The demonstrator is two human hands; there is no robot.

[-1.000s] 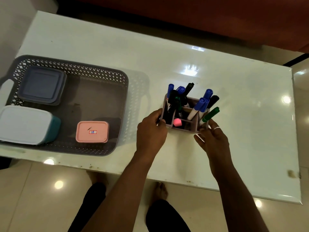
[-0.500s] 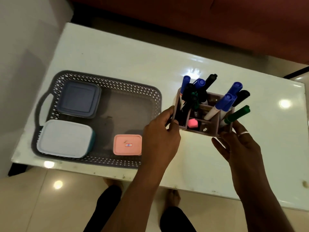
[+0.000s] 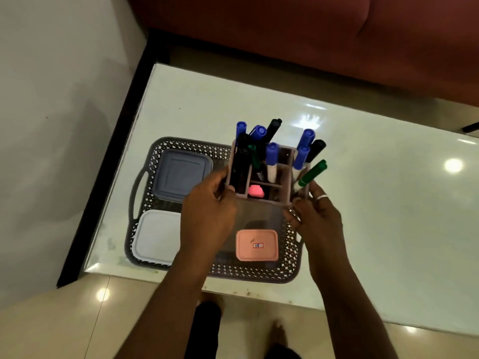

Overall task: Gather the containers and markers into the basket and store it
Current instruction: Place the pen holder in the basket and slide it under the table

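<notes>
Here, both hands are gripping a partitioned marker holder (image 3: 269, 177) from either side; the left hand (image 3: 207, 216) is wrapping its fingers (image 3: 220, 177) round the holder's left wall, and the right hand (image 3: 315, 216), wearing a pale ring, is pressing its fingers (image 3: 298, 203) against the right corner, so both sets of fingers are closing on the holder; blue, black and green markers (image 3: 302, 156) are standing and leaning out of the compartments, with a pink object (image 3: 256, 190) lying in the near one; the holder is appearing above a grey lattice basket (image 3: 290, 255), though whether it is touching the basket floor I cannot tell; just below the fingers a pink lidded container (image 3: 256, 245) bearing a small label is sitting in the basket; to the left of the left fingers a grey-blue lidded container (image 3: 181, 174) is lying at the far side and a white-lidded container (image 3: 155, 237) at the near side, partly hidden by the left forearm; the basket is resting on a glossy white bench (image 3: 388, 203) that is reflecting ceiling lights; beyond the fingers a reddish-brown sofa (image 3: 311, 35) is standing behind the bench; to the far left a pale wall (image 3: 51, 99) is meeting a dark skirting strip; beneath the forearms beige tiled floor (image 3: 64, 327) and bare feet are showing.
</notes>
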